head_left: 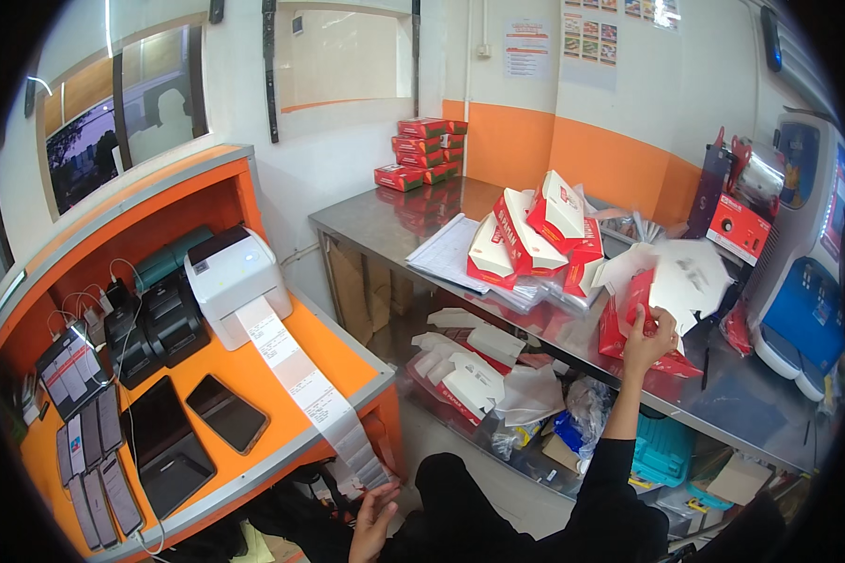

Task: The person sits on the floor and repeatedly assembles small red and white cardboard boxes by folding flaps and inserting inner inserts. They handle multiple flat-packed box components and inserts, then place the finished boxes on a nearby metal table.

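Observation:
A long strip of printed labels [314,399] runs out of the white label printer [236,281] and hangs over the orange table's edge. At its lower end is my left hand [373,525], fingers curled and closed on the strip, partly cut off by the lower edge. On the steel table, my right hand [649,340] grips the near side of an open red and white cardboard box [629,310]. The box's white lid flap [692,281] stands spread out behind it, smeared by motion. What the box contains is hidden.
Several folded boxes [525,239] lie heaped on papers beside it, with stacked red boxes [420,150] farther back. A blue-grey machine [798,272] stands at right. Phones [227,413] and tablets cover the orange table [333,352]. Below the steel table, a shelf holds cartons [464,375] and plastic bags.

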`<action>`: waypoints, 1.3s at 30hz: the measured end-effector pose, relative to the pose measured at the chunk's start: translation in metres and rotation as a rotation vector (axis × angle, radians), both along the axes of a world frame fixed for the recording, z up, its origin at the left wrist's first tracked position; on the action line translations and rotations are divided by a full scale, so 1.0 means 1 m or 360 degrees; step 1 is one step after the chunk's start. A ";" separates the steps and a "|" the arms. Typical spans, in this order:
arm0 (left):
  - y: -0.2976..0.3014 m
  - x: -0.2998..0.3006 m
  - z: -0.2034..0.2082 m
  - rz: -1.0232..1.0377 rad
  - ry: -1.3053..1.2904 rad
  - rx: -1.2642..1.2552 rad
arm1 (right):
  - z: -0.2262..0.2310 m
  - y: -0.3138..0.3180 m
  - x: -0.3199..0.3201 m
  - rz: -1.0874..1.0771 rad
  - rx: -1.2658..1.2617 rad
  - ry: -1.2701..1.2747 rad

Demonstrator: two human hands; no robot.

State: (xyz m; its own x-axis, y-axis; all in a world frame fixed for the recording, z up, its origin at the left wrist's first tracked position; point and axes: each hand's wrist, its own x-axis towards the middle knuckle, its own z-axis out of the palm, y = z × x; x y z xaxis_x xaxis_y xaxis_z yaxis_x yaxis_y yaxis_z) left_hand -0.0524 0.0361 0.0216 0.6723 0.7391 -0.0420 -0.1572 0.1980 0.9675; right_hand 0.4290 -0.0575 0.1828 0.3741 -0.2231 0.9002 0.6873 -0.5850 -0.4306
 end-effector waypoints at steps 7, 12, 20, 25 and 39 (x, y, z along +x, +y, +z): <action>0.001 0.023 0.008 -0.0140 -0.0066 -0.0012 | 0.009 0.009 -0.046 0.0155 -0.0185 -0.0550; -0.008 0.059 0.026 -0.0160 -0.0374 -0.0026 | -0.103 0.027 -0.147 0.0753 -0.1070 -0.0654; -0.007 0.069 -0.046 0.0913 -0.0543 -0.0460 | -0.109 0.010 -0.241 0.2426 -0.0942 0.0186; -0.016 0.035 -0.065 0.0664 -0.0527 -0.0841 | -0.099 0.006 -0.107 0.2307 -0.0113 0.1820; -0.034 0.020 -0.096 0.0701 -0.0244 -0.0606 | -0.175 0.027 -0.198 0.3061 -0.1841 0.2250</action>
State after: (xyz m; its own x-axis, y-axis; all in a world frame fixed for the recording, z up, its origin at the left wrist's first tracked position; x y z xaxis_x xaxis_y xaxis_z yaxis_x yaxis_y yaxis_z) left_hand -0.0321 0.0021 -0.0745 0.3258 0.9013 -0.2855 -0.4350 0.4110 0.8011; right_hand 0.2312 -0.0306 0.0079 -0.3331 0.8807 -0.3368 0.2434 -0.2648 -0.9331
